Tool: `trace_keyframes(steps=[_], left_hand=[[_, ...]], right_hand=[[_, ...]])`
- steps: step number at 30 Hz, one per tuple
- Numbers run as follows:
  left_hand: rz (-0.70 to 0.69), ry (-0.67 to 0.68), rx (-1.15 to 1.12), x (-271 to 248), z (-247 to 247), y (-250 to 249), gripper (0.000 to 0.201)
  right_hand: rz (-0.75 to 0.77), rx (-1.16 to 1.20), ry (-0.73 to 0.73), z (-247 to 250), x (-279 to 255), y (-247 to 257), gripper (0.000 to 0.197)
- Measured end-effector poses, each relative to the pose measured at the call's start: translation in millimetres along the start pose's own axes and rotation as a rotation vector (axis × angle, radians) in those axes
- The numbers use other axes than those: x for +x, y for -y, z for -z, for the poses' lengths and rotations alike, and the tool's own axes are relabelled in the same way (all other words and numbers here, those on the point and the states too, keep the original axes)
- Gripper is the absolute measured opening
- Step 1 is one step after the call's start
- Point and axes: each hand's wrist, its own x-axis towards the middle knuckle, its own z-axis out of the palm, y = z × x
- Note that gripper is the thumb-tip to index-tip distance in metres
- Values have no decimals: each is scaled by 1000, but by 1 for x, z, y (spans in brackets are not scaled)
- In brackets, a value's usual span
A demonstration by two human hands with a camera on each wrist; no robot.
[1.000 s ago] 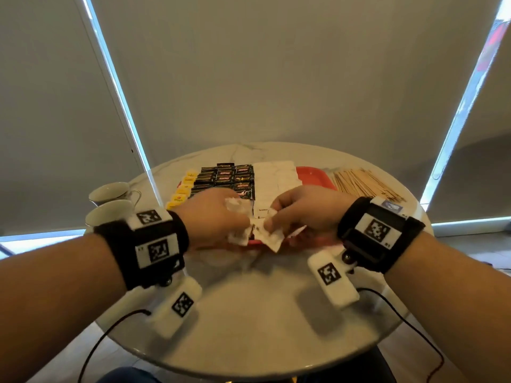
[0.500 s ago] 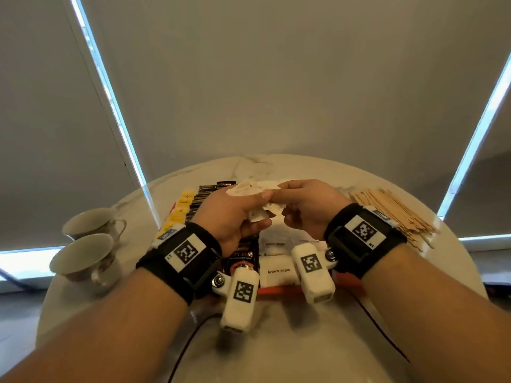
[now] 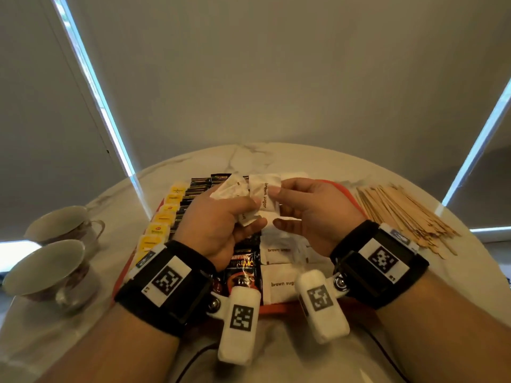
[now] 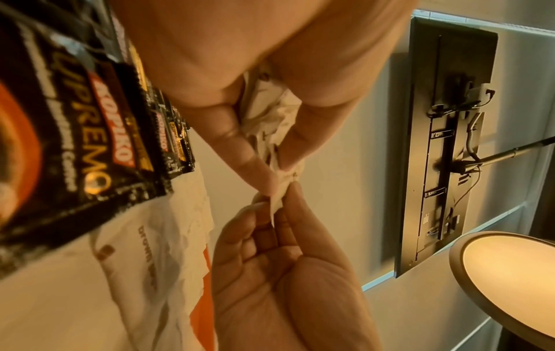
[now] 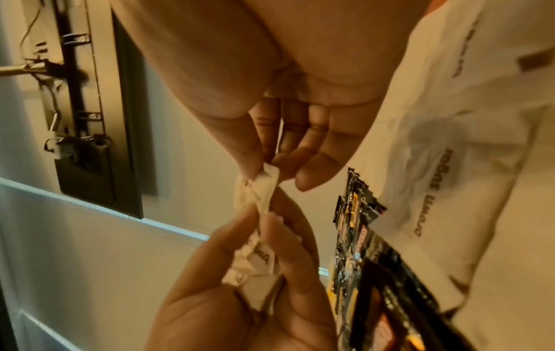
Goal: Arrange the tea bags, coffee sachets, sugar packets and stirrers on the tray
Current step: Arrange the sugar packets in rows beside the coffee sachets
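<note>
Above the red tray (image 3: 279, 307), my left hand (image 3: 250, 214) grips a crumpled bunch of white brown sugar packets (image 3: 229, 189). My right hand (image 3: 275, 207) pinches one packet (image 3: 265, 196) of that bunch between thumb and fingers, its "brown sugar" print facing me. The left wrist view shows the bunch (image 4: 267, 118) in my fist, and the right wrist view shows the pinched corner (image 5: 265, 185). On the tray lie yellow tea bags (image 3: 157, 230), black coffee sachets (image 3: 243, 268) and flat sugar packets (image 3: 279, 286). Wooden stirrers (image 3: 401, 211) lie in a heap on the table, right of the tray.
Two teacups (image 3: 44, 268) (image 3: 65, 222) stand at the left edge of the round marble table (image 3: 276, 156). Grey blinds hang behind it. The wrist views show a dark wall panel (image 4: 444, 142) and a round lamp (image 4: 510, 280).
Both hands have lifted from the tray's near edge to above its middle, carrying the sugar packets. The right hand now pinches a single packet beside the left hand's bunch.
</note>
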Motion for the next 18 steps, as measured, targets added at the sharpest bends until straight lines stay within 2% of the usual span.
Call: trace_keyframes(steps=[3, 7, 11, 15, 18], left_hand=[[8, 28, 22, -4, 0, -2, 20], [14, 32, 59, -6, 4, -3, 22], [2, 44, 84, -8, 7, -2, 25], [-30, -15, 45, -9, 5, 1, 18], [-9, -77, -12, -7, 5, 3, 16]], right_hand=[[-2, -54, 12, -1, -2, 0, 19], [-20, -64, -12, -5, -5, 2, 10], [-14, -17, -60, -6, -8, 3, 12], [-14, -39, 35, -7, -12, 0, 23], [20, -128, 39, -4, -14, -2, 13]])
